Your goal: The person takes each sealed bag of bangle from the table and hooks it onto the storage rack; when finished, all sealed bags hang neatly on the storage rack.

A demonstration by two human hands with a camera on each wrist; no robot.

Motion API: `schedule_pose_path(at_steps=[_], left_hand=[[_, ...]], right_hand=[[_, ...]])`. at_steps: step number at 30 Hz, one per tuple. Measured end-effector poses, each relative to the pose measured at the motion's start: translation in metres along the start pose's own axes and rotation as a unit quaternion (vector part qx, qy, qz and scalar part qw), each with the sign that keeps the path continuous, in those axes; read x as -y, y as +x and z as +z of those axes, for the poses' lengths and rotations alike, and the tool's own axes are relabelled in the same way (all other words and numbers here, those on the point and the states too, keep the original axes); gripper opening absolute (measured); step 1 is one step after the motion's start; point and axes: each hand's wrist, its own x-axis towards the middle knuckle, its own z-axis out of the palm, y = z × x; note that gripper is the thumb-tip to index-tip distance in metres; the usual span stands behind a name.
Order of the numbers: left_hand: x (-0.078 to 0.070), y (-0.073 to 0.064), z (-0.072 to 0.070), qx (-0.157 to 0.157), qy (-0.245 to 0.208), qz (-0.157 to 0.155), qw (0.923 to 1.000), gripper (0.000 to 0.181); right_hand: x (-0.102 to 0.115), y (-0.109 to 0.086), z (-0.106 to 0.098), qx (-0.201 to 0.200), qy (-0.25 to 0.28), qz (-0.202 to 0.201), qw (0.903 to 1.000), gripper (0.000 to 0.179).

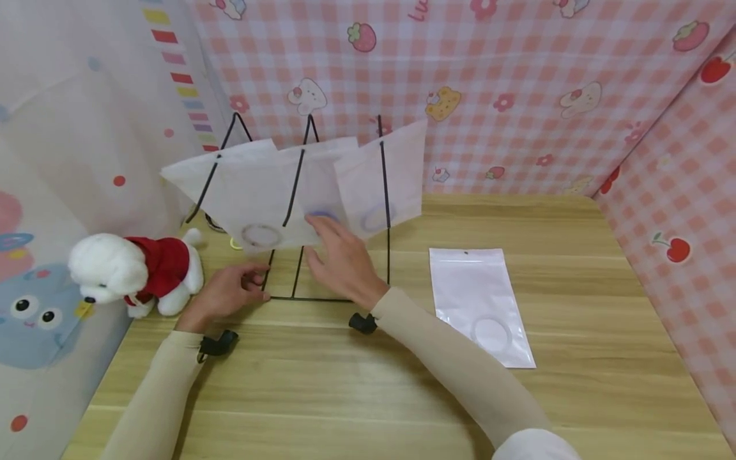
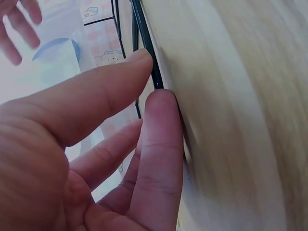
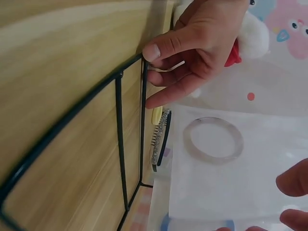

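A black wire rack stands on the table with three white zip bags leaning in its slots. The left bag shows a greyish bangle through it, the middle bag a blue ring, partly hidden by fingers, and the right bag a pale violet ring. My left hand pinches the rack's front left corner between thumb and index finger. My right hand, fingers spread and loosely bent, is in front of the middle bag, fingertips overlapping its lower part in the head view.
Another white zip bag with a pale bangle lies flat on the table to the right. A white plush dog in red sits at the left. Behind the rack are a glittery toothed hair accessory and a small yellow item.
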Motion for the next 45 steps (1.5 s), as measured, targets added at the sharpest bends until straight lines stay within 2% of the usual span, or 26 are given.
schedule_pose_path(at_steps=[7, 11, 18, 25, 29, 34, 38, 45], left_hand=[[-0.001, -0.001, 0.001, -0.002, -0.005, -0.007, 1.0000, 0.061], [0.000, -0.001, 0.003, -0.003, 0.000, -0.010, 0.9999, 0.060], [-0.003, 0.000, 0.002, -0.003, -0.008, -0.010, 0.9999, 0.061], [-0.005, 0.000, 0.002, 0.002, -0.007, -0.010, 0.9999, 0.063], [-0.005, 0.000, 0.002, 0.004, -0.004, -0.011, 0.9999, 0.064], [-0.003, 0.001, 0.002, 0.007, 0.002, -0.008, 0.9999, 0.064], [-0.004, 0.002, 0.001, 0.011, 0.002, -0.009, 0.9999, 0.063], [-0.002, 0.002, 0.002, 0.006, -0.002, -0.013, 0.9999, 0.065]], right_hand=[[-0.012, -0.031, -0.027, 0.027, 0.073, 0.042, 0.9961, 0.045], [-0.026, -0.050, -0.046, 0.036, 0.091, 0.064, 0.9932, 0.043], [-0.060, -0.083, -0.084, 0.032, 0.089, 0.118, 0.9886, 0.044], [-0.102, -0.112, -0.119, -0.004, 0.073, 0.162, 0.9841, 0.048], [-0.127, -0.126, -0.136, -0.015, 0.057, 0.200, 0.9781, 0.051], [-0.156, -0.140, -0.155, -0.001, 0.023, 0.250, 0.9680, 0.062], [-0.169, -0.149, -0.171, 0.027, -0.009, 0.287, 0.9576, 0.076], [-0.180, -0.154, -0.189, 0.115, -0.075, 0.363, 0.9217, 0.104]])
